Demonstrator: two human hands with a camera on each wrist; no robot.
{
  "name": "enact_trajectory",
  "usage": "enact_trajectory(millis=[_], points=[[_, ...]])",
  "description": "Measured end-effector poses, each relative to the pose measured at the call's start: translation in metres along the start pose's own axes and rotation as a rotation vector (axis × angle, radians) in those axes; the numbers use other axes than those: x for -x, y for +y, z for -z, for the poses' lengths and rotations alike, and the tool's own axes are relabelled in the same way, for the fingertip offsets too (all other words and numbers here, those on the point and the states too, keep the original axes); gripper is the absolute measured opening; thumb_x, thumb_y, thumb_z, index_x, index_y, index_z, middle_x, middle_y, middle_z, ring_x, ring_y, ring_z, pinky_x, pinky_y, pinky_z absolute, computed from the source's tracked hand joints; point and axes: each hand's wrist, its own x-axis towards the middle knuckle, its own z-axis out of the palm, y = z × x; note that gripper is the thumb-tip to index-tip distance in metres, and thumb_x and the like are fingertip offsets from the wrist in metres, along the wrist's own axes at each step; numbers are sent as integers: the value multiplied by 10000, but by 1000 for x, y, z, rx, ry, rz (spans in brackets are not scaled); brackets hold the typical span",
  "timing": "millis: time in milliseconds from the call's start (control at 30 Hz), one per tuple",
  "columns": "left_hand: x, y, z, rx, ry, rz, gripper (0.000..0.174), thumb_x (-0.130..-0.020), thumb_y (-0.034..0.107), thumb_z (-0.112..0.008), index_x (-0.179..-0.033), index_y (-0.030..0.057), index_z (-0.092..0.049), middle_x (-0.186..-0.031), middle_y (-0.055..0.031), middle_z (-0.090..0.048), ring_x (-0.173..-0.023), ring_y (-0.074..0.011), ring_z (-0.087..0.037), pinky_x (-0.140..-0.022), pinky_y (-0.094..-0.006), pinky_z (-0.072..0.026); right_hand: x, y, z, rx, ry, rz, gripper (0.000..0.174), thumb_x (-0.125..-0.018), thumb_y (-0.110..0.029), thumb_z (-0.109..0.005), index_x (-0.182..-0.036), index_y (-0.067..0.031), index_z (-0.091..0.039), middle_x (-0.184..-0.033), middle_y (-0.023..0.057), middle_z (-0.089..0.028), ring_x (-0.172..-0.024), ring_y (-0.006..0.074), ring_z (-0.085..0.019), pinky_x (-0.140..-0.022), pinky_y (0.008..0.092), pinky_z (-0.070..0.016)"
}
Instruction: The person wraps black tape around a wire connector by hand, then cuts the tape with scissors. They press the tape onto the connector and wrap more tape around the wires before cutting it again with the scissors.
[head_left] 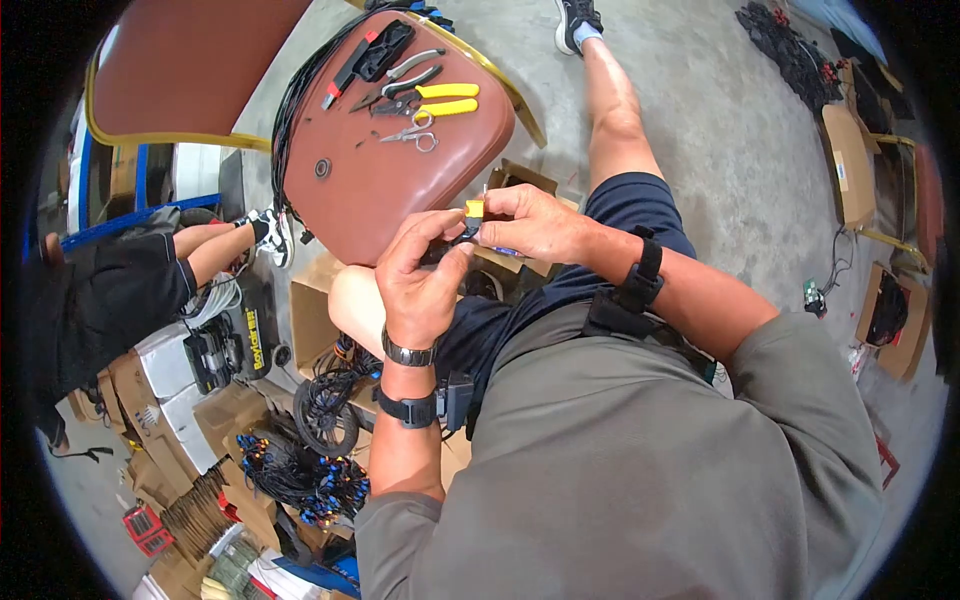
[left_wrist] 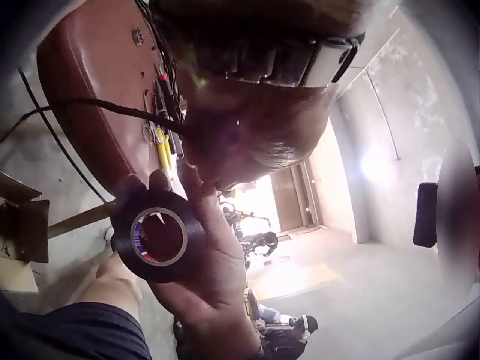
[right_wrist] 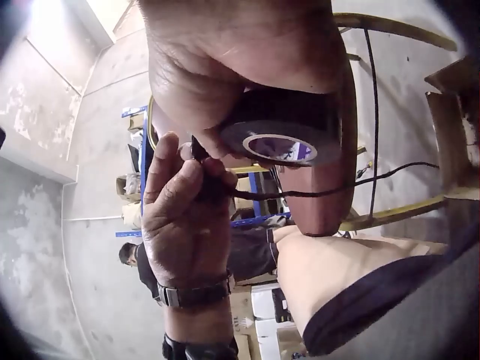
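Observation:
Both hands meet in front of the chair seat in the head view. The left hand (head_left: 420,285) pinches the end of a black cable (right_wrist: 322,193) between thumb and fingers; the right wrist view shows this. A roll of black tape (left_wrist: 196,236) is gripped by the right hand (head_left: 540,228), its round face turned to the left wrist camera. Between the fingertips in the head view is a small yellow piece (head_left: 474,208), with something black just below it. The exact contact at the cable end is partly hidden by the fingers.
Yellow-handled pliers (head_left: 447,99), scissors (head_left: 408,135) and a small ring (head_left: 322,168) lie on the brown chair seat (head_left: 440,180). Bundled cables (head_left: 325,410) and open cardboard boxes (head_left: 318,300) stand by the left knee. Another person (head_left: 120,300) is at the left.

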Motion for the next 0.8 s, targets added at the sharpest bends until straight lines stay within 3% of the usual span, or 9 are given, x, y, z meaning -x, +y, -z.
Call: enact_trajectory(millis=[67,167,267,300,400,467,667,700,800], points=[[0,0,0,-3,-11,24,368,-763,-116,-727,-1117,-22,-702,-1006,-40,-645,-886,-118,-602,-804,-250,-497,-1,2,-5,-55,-19,92,287,-954,-75,-595,-1224,-20,-671,-1109,21,-693,-1048,77,-593,-939,277,-482],[-2,2,4,-19,-20,18,346,-759,-112,-740,-1092,-21,-714,-986,-41,-662,-875,-116,-613,-787,-252,-502,1,-6,-6,33,-35,67,291,-989,-174,-645,-1251,-49,-658,-1068,-15,-681,-976,53,-590,-855,238,-490],[-5,-1,10,13,27,-67,324,-759,-99,-755,-1072,-23,-723,-958,-47,-684,-856,-114,-630,-756,-250,-513,-1,5,-6,12,-32,111,281,-988,-160,-641,-1239,-36,-661,-1075,-8,-681,-937,49,-585,-799,235,-493],[-6,-2,12,30,52,-106,317,-759,-94,-760,-1067,-23,-725,-947,-50,-691,-847,-114,-637,-743,-248,-518,-2,4,-7,-6,-36,96,297,-970,-142,-665,-1229,4,-662,-1147,25,-694,-1066,92,-600,-961,296,-480],[-6,5,18,256,134,6,324,-757,-82,-778,-1071,-25,-722,-933,-67,-705,-815,-119,-656,-692,-242,-536,2,-19,-17,-44,-66,63,332,-958,-171,-679,-1245,-8,-646,-1128,7,-674,-1012,80,-596,-914,274,-483],[-8,14,24,396,175,-14,331,-748,-107,-771,-1063,-22,-712,-916,-83,-707,-778,-133,-661,-651,-243,-544,0,-31,-21,-26,-59,43,367,-951,-196,-688,-1263,-14,-623,-1117,1,-656,-980,73,-586,-884,262,-480],[-15,41,50,868,160,-93,256,-766,-126,-725,-985,4,-696,-984,-138,-687,-797,-177,-640,-622,-284,-521,-9,-84,-51,115,-80,273,408,-941,-148,-700,-1299,-9,-561,-1105,24,-649,-1002,101,-604,-878,280,-499],[-13,49,53,893,174,-67,228,-772,-129,-714,-949,14,-688,-995,-143,-675,-740,-168,-620,-585,-277,-498,-15,-86,-55,165,-97,398,411,-939,-118,-702,-1302,-2,-546,-1119,40,-654,-1026,116,-613,-874,292,-513],[-4,51,57,896,155,-148,213,-777,-119,-718,-940,14,-686,-988,-139,-674,-706,-158,-609,-567,-267,-485,-19,-95,-69,146,-148,383,416,-956,-126,-688,-1319,4,-531,-1134,55,-648,-1031,119,-608,-869,303,-516]])
